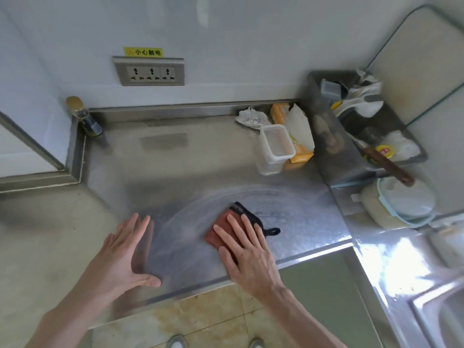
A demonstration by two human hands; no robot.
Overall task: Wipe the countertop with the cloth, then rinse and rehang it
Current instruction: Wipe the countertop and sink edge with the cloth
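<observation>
While the right hand [247, 249] is pressing down flat on the cloth [211, 238], its fingers are lying straight and slightly spread, gripping nothing. The reddish cloth is lying under those fingers on the steel countertop [175, 172], close to the front edge, and its black trim and black hanging loop [273, 231] are sticking out just past the fingertips on the right. Faint curved wet streaks are arcing across the metal beyond and left of the pressing hand.

Left of it and apart from the cloth, the left hand [123, 254] is holding its fingers straight and wide, carrying nothing; whether it is touching the surface I cannot tell.

Far beyond the right hand's fingertips, a clear plastic container [275, 146] is standing beside a yellow box [298, 154]. Further right, a metal tray [326, 146] is holding utensils, and a brown-handled knife [391, 167] is lying over it. Well beyond the left hand, a bottle [84, 116] is standing in the corner under a wall socket [150, 71].
</observation>
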